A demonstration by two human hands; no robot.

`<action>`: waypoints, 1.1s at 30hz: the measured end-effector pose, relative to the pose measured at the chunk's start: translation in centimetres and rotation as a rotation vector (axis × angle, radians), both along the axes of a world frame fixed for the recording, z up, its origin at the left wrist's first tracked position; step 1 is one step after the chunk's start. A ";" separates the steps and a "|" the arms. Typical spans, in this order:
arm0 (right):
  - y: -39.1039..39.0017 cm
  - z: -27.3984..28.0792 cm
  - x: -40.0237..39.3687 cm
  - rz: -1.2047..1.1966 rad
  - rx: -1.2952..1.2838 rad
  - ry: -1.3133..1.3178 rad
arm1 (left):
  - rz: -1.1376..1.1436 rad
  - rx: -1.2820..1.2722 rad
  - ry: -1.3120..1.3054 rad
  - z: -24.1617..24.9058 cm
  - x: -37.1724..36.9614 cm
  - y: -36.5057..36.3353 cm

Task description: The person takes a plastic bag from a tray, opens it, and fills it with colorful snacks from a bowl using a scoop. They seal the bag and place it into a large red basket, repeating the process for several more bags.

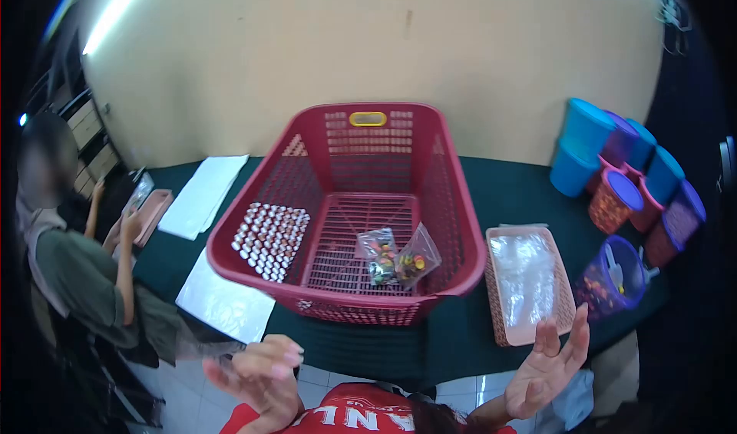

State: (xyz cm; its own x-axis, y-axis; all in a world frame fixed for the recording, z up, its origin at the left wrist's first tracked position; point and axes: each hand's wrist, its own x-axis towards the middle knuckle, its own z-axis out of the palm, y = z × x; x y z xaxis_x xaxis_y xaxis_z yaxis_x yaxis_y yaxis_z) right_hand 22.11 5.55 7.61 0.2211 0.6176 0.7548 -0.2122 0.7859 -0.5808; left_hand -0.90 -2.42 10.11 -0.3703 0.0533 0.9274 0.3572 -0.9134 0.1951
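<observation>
My left hand (265, 376) is raised near the front edge of the table, its thumb apart from its half-bent fingers and nothing visible in its grasp. My right hand (549, 365) is held up with fingers spread, just in front of a pink woven tray (497, 323) of clear plastic bags (523, 273). Between and beyond both hands stands a large dark-red plastic basket (368, 300). Inside it lie two small clear packets of colourful pieces, a left packet (378, 254) and a right packet (417, 259). Neither hand touches the basket.
Right of the tray, a purple tub (603, 280) holds colourful pieces and a scoop. Several lidded containers (576, 169) stand behind it. White sheets (203, 192) lie at the left, where another person (84, 265) handles a clear packet beside a pink tray (156, 211).
</observation>
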 end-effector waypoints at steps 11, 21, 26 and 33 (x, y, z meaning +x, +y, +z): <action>-5.3 -4.1 4.1 -0.348 -0.369 -0.265 | -0.967 -0.679 0.426 -6.7 5.7 7.4; -7.0 -4.0 15.9 -0.613 -0.428 -0.445 | -0.540 -0.904 0.658 -13.8 18.1 18.1; -7.4 -3.3 23.0 -0.592 -0.429 -0.607 | -0.051 -1.147 1.066 -19.5 24.2 24.6; -8.6 -4.2 31.8 -0.621 -0.595 -0.721 | 0.221 -1.276 1.161 -21.0 26.6 25.3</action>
State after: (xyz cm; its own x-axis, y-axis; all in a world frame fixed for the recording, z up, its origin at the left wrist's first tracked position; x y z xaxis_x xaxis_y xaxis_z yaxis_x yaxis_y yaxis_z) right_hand 53.92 -3.09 3.39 0.2468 0.8570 0.4523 0.6574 0.1948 -0.7279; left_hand 25.74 22.87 -10.93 0.3019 0.9467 0.1126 0.9085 -0.3215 0.2670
